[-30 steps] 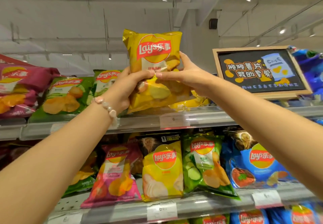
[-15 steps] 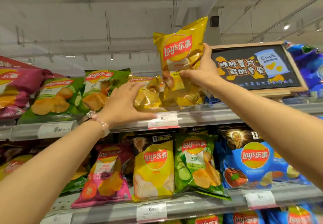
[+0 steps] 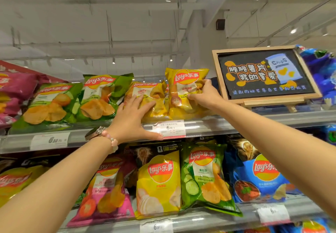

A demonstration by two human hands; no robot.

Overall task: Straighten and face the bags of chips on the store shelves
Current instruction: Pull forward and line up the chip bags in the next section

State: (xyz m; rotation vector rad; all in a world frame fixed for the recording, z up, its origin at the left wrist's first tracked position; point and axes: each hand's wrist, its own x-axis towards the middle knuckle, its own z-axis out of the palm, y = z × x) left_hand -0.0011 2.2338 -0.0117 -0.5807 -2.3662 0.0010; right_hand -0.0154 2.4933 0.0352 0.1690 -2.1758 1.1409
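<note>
A: Two yellow bags on the top shelf [image 3: 254, 122] now. The right yellow bag [image 3: 185, 91] was up in the air half a second ago; it has come down and stands beside the left yellow bag [image 3: 149, 98].
B: Left hand [image 3: 131, 118]?
A: Moved in, fingers straight, flat on the left yellow bag's front, thumb over the price tag [image 3: 170, 128].
B: Around?
A: Green bags [image 3: 101, 96] just left of those fingers, chalkboard sign [image 3: 261, 74] just right of the right hand [image 3: 205, 96].
B: Right hand's hold?
A: Fingers curled round the right yellow bag's right edge, thumb on its front, bag upright, logo facing out.
</note>
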